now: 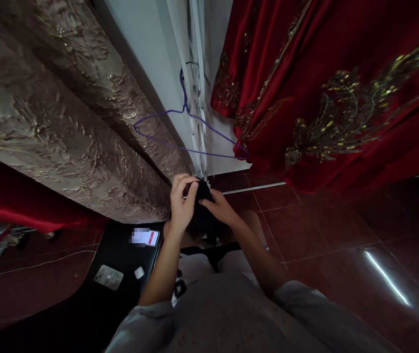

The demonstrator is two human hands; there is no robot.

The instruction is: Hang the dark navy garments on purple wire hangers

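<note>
A piece of black cloth (206, 220) is bunched up over my lap, its exact kind unclear. My left hand (183, 201) pinches its upper left edge between thumb and fingers. On the right side of the same cloth, my right hand (219, 206) grips it, with the thumb on top and the fingers partly hidden behind. Just above both hands, a purple wire hanger (185, 110) hangs with nothing on it from a white metal rack (197, 98).
Textured beige curtains (84, 122) hang at the left, red embroidered fabric (323, 108) at the right. A black bench (121, 260) beside me carries a lit phone (152, 238), another phone or its case (109, 277) and a small white case (139, 272). Red tiles (305, 230) cover the floor.
</note>
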